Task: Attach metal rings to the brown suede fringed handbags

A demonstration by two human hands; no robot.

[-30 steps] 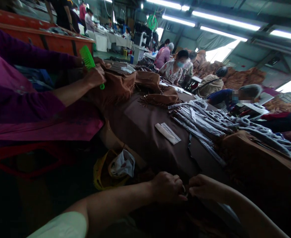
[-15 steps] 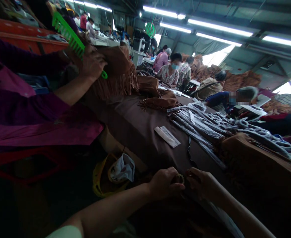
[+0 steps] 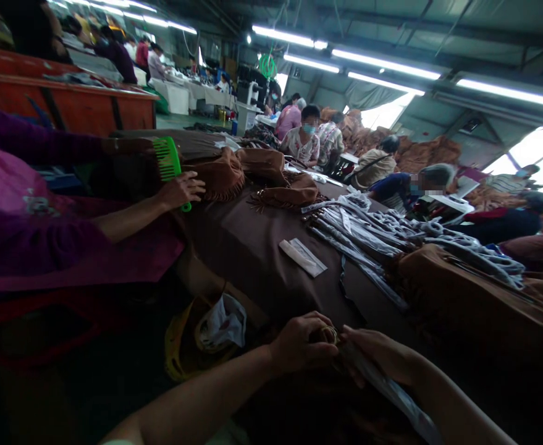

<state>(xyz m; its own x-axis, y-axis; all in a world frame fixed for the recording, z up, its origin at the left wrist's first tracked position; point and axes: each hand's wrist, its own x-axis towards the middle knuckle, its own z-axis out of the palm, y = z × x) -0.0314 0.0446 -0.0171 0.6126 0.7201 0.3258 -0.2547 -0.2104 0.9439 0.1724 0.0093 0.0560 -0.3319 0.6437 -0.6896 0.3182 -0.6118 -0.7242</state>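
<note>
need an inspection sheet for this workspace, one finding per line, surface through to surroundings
Surface: dark brown, creased cloth-like cover.
Job's things: gold-coloured round ring; pale, slim plastic-wrapped strip by the right hand.
Clutter: flat whitish packet; grey plastic-wrapped straps; brown fringed pieces.
Hands: left hand grips the ring; right hand's grip unclear.
Cables: bright green hanging coil, cable or hose unclear.
Surroundings: another person's hand with a green plastic comb; lit ceiling tubes.

1. Tube lights (image 3: 386,64) glow above you, under a dim roof (image 3: 507,29).
2. To your right, windows (image 3: 533,148) shine white.
3. At your left stands an orange bench (image 3: 83,111), green floor (image 3: 172,120) beyond it.
4. A brown-covered bench (image 3: 248,247) stretches before you.
</note>
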